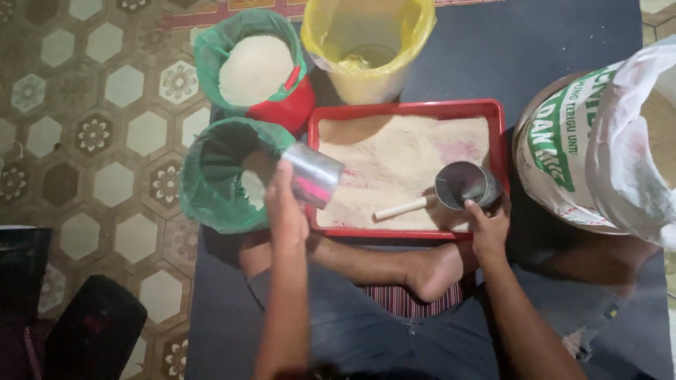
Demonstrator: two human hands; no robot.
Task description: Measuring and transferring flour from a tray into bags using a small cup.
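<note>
Person sits cross-legged on a dark mat (pixel 563 42), red tray (pixel 405 110) of pale flour in front. Left hand (pixel 285 207) is closed around a metal cup (pixel 313 174), tipped sideways over the near green-lined bucket (pixel 211 190) at 9 o'clock of the tray. Right hand (pixel 487 224) is closed on a metal scoop (pixel 461 184) resting in the flour at the tray's 4 o'clock, wooden handle (pixel 401 208) pointing toward 8. Second green-lined bucket (pixel 246 63) at 11, yellow-lined bin (pixel 370 46) at 12, big sack (pixel 605 141) at 3
</note>
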